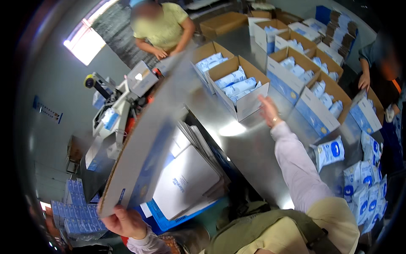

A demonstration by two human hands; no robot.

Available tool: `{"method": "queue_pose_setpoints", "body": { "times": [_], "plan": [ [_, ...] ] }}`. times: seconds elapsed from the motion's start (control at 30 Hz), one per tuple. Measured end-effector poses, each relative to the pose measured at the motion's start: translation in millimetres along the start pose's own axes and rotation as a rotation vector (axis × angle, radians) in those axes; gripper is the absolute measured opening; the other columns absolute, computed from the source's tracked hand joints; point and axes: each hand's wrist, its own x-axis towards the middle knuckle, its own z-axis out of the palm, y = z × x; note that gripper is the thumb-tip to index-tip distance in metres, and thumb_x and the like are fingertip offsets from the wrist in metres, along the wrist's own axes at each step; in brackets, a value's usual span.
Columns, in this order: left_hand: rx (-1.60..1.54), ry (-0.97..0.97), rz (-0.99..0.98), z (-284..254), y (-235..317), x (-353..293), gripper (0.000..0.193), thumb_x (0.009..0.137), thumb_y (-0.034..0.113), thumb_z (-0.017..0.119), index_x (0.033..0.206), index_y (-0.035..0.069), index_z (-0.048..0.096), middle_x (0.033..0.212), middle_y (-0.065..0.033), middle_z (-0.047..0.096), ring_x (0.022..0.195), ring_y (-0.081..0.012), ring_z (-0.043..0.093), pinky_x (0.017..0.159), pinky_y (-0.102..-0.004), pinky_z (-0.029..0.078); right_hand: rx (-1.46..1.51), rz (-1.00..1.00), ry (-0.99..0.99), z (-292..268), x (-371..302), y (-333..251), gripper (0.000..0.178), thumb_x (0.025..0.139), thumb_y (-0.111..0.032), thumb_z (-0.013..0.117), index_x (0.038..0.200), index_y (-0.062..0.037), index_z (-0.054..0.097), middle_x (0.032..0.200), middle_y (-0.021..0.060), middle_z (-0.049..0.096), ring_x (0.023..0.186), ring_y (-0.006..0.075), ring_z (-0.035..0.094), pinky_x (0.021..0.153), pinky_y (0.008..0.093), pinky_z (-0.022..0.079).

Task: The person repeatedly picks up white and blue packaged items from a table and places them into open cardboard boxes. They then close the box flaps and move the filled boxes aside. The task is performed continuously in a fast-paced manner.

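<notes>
A white and blue cardboard sheet (139, 169), which looks like a flattened carton, stands raised on edge at the left and is blurred toward its far end. My left hand (124, 222) grips its near lower corner. Stretched out over the metal table, my right hand (269, 111) is open with its fingers extended and nothing in them. It is beside the near right corner of an open carton (247, 106) filled with pale blue soft packs (239, 86); whether it touches the carton I cannot tell. Below the raised sheet lies a stack of flat cartons (186, 182) in a blue crate (163, 220).
Several open cartons (317, 110) of packs fill the table's right side. Loose wipe-style packs (330, 152) pile up near the right edge. A taping machine (120, 99) stands at the left. One person (165, 25) works across the table, another person's hand (363, 80) at right.
</notes>
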Motion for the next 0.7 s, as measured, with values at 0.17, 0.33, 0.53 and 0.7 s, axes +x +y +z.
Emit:
{"method": "queue_pose_setpoints", "body": {
  "times": [0.17,0.33,0.53,0.7],
  "plan": [
    [-0.667,-0.141,-0.132,69.5,-26.2,42.7,0.040,0.089,0.006,0.056,0.125,0.004,0.039,0.112,-0.0105,0.055,0.103,-0.0205,0.055,0.092,-0.0349,0.042,0.180,-0.885,-0.574,-113.4,-79.6,-153.1,0.055,0.094,-0.046,0.045,0.131,-0.0055,0.044,0.115,0.0026,0.058,0.103,0.0129,0.054,0.090,0.0293,0.039],
    [-1.035,-0.568,-0.496,193.1,-81.3,-8.7,0.023,0.083,0.002,0.053,0.105,0.004,0.049,0.109,-0.0148,0.058,0.098,-0.0206,0.054,0.091,-0.0328,0.039,-0.043,-0.807,0.120,-225.5,-229.5,-164.2,0.044,0.094,-0.042,0.048,0.117,-0.0049,0.053,0.105,0.0031,0.061,0.092,0.0108,0.056,0.084,0.0241,0.040],
    [-0.794,-0.790,-0.981,310.1,-112.1,-128.5,0.018,0.085,0.021,0.058,0.087,0.003,0.058,0.102,-0.0131,0.064,0.099,-0.0207,0.054,0.093,-0.0345,0.037,-0.352,-0.743,0.732,-286.1,-290.3,-67.7,0.038,0.073,-0.011,0.075,0.106,-0.0061,0.057,0.097,-0.0004,0.058,0.085,0.0070,0.052,0.077,0.0208,0.040],
    [-0.641,-0.620,-1.071,324.1,-107.9,-154.0,0.031,0.087,0.021,0.055,0.105,-0.004,0.061,0.103,-0.0113,0.064,0.097,-0.0202,0.057,0.089,-0.0328,0.042,-0.163,-0.766,0.501,-280.5,-339.4,-64.1,0.048,0.068,-0.004,0.065,0.115,-0.0041,0.054,0.108,0.0032,0.055,0.095,0.0122,0.049,0.083,0.0243,0.041]
  ]
}}
